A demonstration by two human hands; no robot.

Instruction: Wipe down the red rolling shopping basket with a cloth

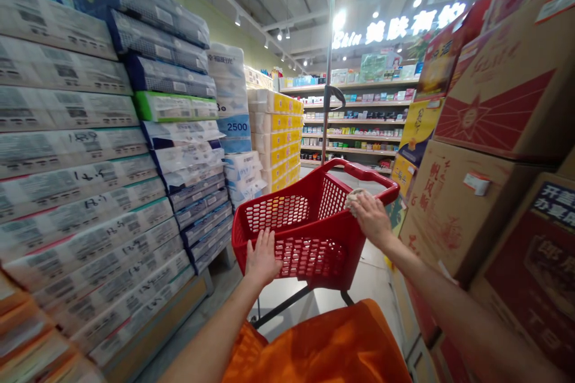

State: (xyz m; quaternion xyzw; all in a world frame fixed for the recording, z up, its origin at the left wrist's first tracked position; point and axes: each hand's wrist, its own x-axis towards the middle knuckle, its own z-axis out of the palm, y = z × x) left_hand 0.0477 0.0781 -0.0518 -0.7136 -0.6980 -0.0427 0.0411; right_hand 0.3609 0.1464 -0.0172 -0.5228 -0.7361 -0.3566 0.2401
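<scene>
A red plastic shopping cart (pixel 309 257) stands sideways in front of me, its handle end to the right and its basket walls full of holes. My left hand (pixel 263 258) rests on the near rim toward the left end, fingers stretched out and holding nothing. At the right end of the near rim, my right hand (pixel 372 215) presses a crumpled pale cloth (pixel 354 198) against the cart. Its fingers bend over the cloth, which partly shows beyond them. Orange fabric (pixel 318 347) covers my lap below the cart.
Tall stacks of wrapped tissue packs (pixel 81 149) line the left side. Cardboard cartons (pixel 489 96) are piled close on the right. Behind the cart rises a metal pole (pixel 329 72) bearing a sign. Shelves (pixel 363 122) of small boxed goods stand at the back.
</scene>
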